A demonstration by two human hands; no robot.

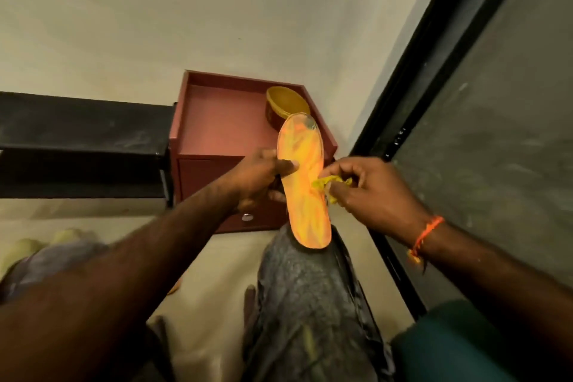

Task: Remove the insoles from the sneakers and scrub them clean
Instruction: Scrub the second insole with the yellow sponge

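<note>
The left hand [260, 170] grips a long orange-and-yellow foam insole [305, 183] at its middle edge, thumb across the face, holding it upright with its lower end on the person's grey-trousered knee [310, 282]. The right hand [372, 192] pinches a crumpled yellow cloth [328, 184] against the insole. Behind the insole stands a red wooden cabinet [217, 121] carrying a yellow round bowl [286, 104].

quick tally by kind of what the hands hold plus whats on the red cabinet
insole: 1, gripped by the left hand
yellow cloth: 1, pinched by the right hand
yellow bowl on the red cabinet: 1
Total: 3
</note>
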